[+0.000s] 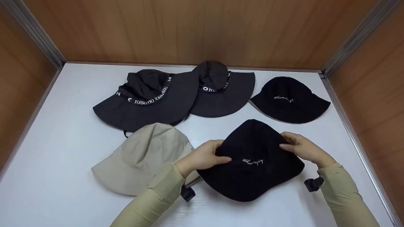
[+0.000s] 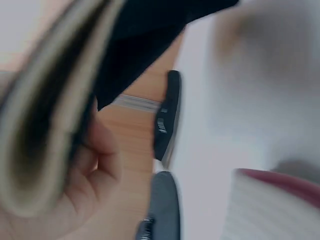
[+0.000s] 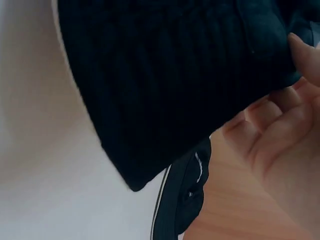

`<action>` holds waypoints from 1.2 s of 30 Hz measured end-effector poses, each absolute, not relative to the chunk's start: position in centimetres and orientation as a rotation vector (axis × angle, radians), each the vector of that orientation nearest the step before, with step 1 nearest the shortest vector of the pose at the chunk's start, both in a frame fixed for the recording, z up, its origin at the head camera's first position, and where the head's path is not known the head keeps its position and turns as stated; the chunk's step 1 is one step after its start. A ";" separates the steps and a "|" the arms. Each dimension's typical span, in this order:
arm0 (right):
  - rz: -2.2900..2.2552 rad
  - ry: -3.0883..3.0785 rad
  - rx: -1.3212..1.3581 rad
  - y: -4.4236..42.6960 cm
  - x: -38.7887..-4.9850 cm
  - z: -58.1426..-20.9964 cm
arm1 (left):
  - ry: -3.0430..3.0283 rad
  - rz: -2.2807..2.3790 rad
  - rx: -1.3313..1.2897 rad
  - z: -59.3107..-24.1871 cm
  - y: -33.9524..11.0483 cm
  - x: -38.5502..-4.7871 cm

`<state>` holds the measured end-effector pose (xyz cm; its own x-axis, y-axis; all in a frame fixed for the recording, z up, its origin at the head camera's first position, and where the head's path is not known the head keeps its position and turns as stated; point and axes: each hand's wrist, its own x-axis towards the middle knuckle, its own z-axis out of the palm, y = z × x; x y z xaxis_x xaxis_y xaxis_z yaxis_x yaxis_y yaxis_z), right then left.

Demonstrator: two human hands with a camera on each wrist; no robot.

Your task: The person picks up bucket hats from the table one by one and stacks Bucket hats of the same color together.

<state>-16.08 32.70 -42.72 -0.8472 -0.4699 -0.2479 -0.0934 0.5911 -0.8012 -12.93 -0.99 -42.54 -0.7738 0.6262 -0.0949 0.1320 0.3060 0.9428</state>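
A black bucket hat (image 1: 251,168) with small white script is held between both hands above the table's right front. My left hand (image 1: 206,157) pinches its left side, thumb on the front and fingers behind. On the upper right side my right hand (image 1: 300,146) grips the fabric, thumb in front. In the left wrist view the left hand (image 2: 85,190) has curled fingers behind the hat's pale-edged brim (image 2: 60,125). The right wrist view shows the right hand (image 3: 285,135) pinching the dark brim (image 3: 160,90).
A beige hat (image 1: 141,158) lies left of the held hat, partly behind the left forearm. Two dark wide-brimmed hats (image 1: 164,108) (image 1: 219,105) overlap at the back, and another black hat (image 1: 289,104) lies back right. Wooden walls (image 1: 192,26) enclose the white table (image 1: 66,127).
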 end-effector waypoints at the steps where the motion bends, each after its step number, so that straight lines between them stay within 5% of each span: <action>1: -1.136 2.411 -0.438 33.0 -16.2 -42.6 | 2.139 1.479 0.648 -43.0 -0.8 -13.1; 18: -0.715 2.558 -0.270 33.8 -18.9 -44.2 | 2.392 1.156 0.327 -47.4 2.8 -15.6; 36: -0.740 2.731 -0.159 35.0 -19.8 -47.6 | 2.446 1.079 0.279 -48.3 4.2 -15.4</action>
<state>-19.85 35.03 -47.60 -0.9471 -0.1843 -0.2628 -0.0263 0.8607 -0.5085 -15.39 4.17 -48.33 -0.8785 0.3554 -0.3193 0.0039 0.6737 0.7390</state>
